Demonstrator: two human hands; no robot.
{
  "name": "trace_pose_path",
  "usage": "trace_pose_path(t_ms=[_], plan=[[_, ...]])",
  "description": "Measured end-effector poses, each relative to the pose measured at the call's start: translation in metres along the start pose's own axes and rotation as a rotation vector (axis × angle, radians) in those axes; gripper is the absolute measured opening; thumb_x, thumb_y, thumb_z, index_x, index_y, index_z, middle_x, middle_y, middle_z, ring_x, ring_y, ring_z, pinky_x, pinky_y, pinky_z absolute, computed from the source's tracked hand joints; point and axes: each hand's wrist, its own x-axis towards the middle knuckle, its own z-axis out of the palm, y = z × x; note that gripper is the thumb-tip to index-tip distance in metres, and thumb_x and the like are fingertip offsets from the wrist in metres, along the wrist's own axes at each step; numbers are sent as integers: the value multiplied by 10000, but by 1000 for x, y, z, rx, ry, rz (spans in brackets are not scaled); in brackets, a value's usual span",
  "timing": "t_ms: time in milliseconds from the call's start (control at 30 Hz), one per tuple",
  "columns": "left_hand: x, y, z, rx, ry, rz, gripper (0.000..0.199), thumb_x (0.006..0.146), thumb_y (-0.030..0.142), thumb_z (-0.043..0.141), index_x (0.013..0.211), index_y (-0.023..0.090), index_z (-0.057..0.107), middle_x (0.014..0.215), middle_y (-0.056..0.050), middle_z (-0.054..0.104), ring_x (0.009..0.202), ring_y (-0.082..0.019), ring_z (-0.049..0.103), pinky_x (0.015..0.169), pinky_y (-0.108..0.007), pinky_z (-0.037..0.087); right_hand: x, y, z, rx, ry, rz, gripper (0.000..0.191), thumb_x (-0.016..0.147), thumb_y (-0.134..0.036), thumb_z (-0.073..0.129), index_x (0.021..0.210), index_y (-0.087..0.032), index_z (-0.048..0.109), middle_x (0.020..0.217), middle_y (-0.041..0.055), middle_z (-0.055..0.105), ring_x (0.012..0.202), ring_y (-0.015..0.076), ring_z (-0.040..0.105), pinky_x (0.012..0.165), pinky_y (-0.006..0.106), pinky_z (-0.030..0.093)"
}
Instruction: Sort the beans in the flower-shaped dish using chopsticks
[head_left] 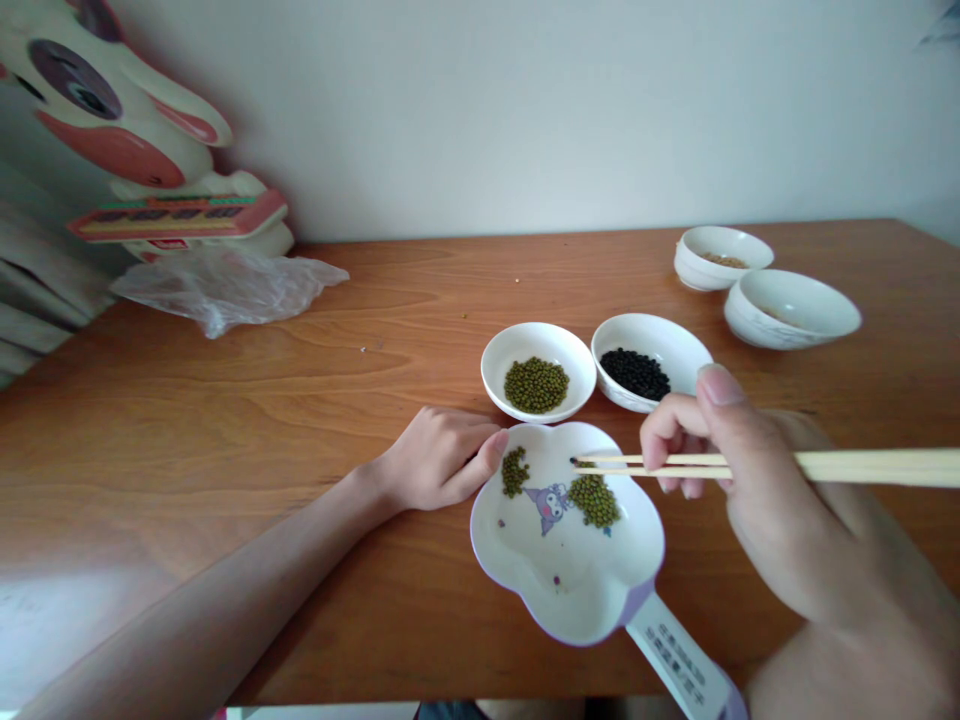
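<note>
1. A wooden surface (360, 380) stands against a pale wall (480, 120), seen from above by the person seated at it.
2. Near the front lies a white, flower-shaped dish (589, 595) with a purple edge and a handle pointing toward the lower right. It has a cartoon print (550, 505) inside.
3. In the dish are a small green bean cluster (514, 472) at upper left, a larger green bean pile (595, 503) at right, and a few tiny reddish bits.
4. The left hand (442, 460) lies beside the dish, thumb touching its upper-left rim; whether its grip is clamped there, I cannot tell.
5. The right hand (757, 480) has its grip closed around pale chopsticks (862, 467). Their tips reach over the larger pile, with a dark bean (574, 461) right at them; whether it is pinched is unclear.
6. Just behind the dish sit a green bean bowl (536, 338) and, to its right, a black bean bowl (667, 335).
7. Two white bowls (795, 328) stand farther back at right, the rear one holding tan grains.
8. At back left, a clear plastic bag (240, 285) lies before a cow-shaped toy (120, 115) with a keyboard.
</note>
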Motion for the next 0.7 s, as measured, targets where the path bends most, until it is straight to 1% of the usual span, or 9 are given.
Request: trace_pose_path(t_ms=[267,500,700], plan=[[0,1,-1,-16,0,-7,387,1101,338,319,768,195,456,730,-11,593,640,-134,493,648,-281,368,-1,5,-3,-7,0,-13,716,1026,-721,227,648,-249,610,598,10,571,613,188,507,607,344,332],[0,2,-2,-12,-12,-14,395,1103,350,302,776,196,461,733,-12,590,650,-138,497,650,-277,362,1,5,0,5,-23,5,701,1041,-700,229,662,-250,610,619,5,606,647,188,528,651,350,342],[1,3,-3,0,-25,-32,412,1108,361,285,782,193,473,746,-13,602,643,-134,498,641,-274,353,5,3,3,19,6,-18,707,1045,-693,260,631,-241,613,598,10,607,634,182,540,645,347,360]])
